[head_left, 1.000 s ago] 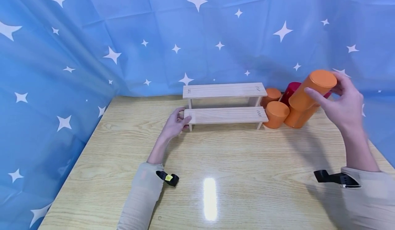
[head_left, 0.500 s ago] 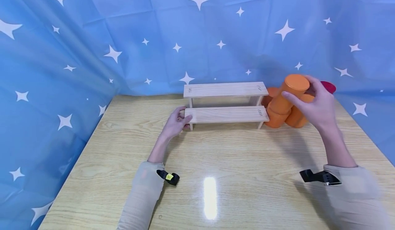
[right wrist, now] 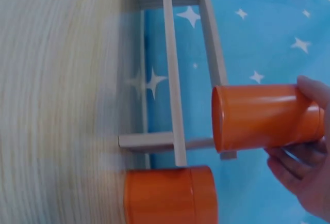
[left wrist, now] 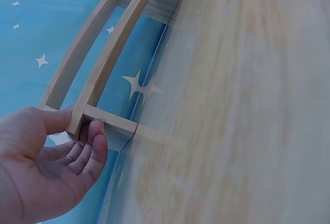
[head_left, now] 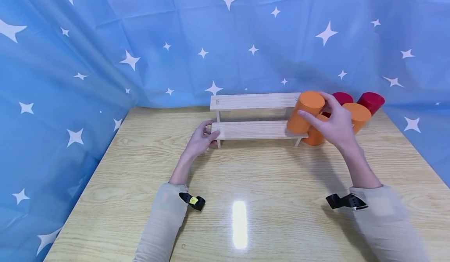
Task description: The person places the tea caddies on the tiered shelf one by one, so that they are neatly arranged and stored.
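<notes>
A two-step wooden rack (head_left: pixel 251 130) stands at the back of the table. My left hand (head_left: pixel 199 140) grips the left end of its lower step, thumb on top and fingers curled beneath, as the left wrist view shows from the side (left wrist: pixel 46 167). An orange cylindrical canister (head_left: pixel 303 111) is held by its upper part in my right hand (head_left: pixel 335 125), between thumb and fingers. It leans slightly and overlaps the right end of the lower step in the head view. From the right wrist view, the canister (right wrist: pixel 263 115) has its base facing the rack, raised above the lower step's level.
Just right of the rack an orange canister (right wrist: pixel 170 195) stands on the table. Further right are another orange canister (head_left: pixel 358 115) and two red canisters, one (head_left: pixel 372 101) at the far right. A blue star-patterned cloth (head_left: pixel 183 27) hangs behind the wooden table (head_left: pixel 281 184).
My right hand has carried the orange canister leftward, from over the group of canisters to the rack's right end. My left hand has stayed on the lower step.
</notes>
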Demonstrator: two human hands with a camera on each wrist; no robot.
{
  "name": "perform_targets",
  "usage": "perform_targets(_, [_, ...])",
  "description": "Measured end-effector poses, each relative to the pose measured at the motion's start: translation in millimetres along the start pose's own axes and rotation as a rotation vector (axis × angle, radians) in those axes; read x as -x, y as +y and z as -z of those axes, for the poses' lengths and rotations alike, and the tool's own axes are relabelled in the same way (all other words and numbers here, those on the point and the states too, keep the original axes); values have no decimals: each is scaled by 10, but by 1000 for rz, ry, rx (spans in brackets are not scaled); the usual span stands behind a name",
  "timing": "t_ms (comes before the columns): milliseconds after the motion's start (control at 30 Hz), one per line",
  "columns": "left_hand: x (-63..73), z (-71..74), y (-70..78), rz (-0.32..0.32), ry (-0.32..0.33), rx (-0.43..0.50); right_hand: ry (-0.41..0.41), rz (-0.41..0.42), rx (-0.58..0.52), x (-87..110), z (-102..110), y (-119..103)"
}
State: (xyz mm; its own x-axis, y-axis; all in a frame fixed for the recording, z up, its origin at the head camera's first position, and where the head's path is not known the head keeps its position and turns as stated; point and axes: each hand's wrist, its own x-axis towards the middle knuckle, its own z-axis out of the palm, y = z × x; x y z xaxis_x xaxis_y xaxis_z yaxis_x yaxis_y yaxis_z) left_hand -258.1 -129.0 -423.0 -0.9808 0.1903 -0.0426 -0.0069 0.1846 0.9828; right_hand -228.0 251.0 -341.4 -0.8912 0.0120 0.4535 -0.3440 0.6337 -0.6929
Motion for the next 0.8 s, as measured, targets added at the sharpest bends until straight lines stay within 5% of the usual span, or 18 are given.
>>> perform_targets(800, [6, 7, 5, -12, -6, 11, -145, 23, -91, -44, -600, -175])
